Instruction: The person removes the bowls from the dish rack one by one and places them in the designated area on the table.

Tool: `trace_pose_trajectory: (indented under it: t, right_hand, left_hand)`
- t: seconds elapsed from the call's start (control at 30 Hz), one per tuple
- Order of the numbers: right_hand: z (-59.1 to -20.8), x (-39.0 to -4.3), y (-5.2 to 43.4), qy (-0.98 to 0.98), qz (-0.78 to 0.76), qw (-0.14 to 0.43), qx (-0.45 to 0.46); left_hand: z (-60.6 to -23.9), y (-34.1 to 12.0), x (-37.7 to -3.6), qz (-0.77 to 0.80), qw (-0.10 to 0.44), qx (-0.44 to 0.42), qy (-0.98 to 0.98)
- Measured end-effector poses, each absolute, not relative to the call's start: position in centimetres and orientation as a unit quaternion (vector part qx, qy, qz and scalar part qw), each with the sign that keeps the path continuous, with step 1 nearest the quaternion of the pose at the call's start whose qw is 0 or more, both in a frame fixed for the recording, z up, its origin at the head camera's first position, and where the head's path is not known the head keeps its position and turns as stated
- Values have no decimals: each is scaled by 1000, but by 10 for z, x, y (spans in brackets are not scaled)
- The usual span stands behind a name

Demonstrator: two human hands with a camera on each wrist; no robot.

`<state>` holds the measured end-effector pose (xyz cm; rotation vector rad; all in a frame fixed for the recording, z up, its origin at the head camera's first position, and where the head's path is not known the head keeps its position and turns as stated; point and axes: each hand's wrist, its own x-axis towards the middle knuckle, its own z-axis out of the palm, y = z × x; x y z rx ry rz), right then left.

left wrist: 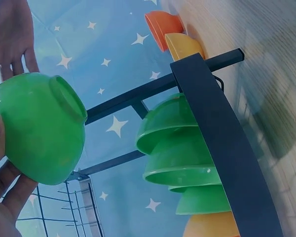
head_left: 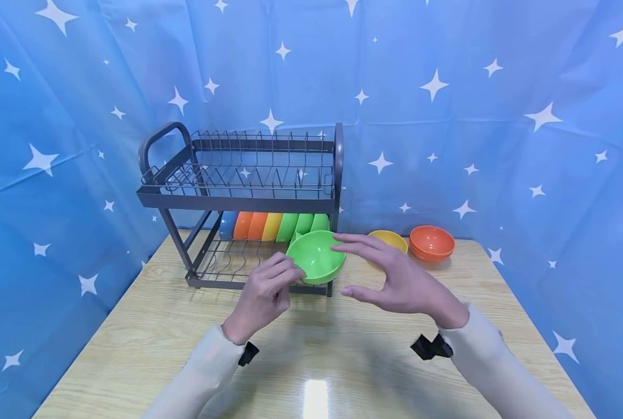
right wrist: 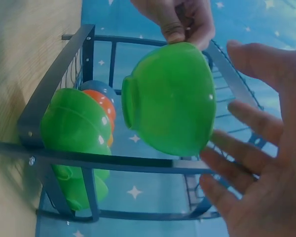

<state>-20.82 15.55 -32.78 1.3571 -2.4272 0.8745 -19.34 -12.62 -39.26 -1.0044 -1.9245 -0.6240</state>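
The green bowl (head_left: 315, 256) is a plain, glossy plastic bowl with a rounded body and a short foot ring on its base. It is held in the air, tilted on its side with the opening toward the person, just in front of the lower tier of the dish rack (head_left: 238, 201). The left hand (head_left: 266, 294) pinches the bowl's rim between thumb and curled fingers. The right hand (head_left: 400, 279) is beside the bowl with its fingers spread and nearly straight; the fingertips touch the far rim. In the lower tier, a row of bowls (head_left: 275, 226) stands on edge: blue, orange, yellow, then green. The upper tier is wire grid. The rack stands on the wooden counter (head_left: 343, 361). To the right, a yellow bowl (head_left: 390, 238) and stacked orange bowls (head_left: 431, 242) sit on the counter.
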Motion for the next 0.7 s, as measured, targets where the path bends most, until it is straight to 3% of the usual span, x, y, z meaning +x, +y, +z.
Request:
trace_pose_trajectory:
  t: [0.27,0.7]
  right_hand:
    - [-331,-204,155,-768,256,190,555]
    - [-340,-200,158,-751,225,229,577]
  left_hand:
    - [-389,-120,-192,-236,422,-442,-756]
    - [-391,-114,-188,-211,418,-460,-755]
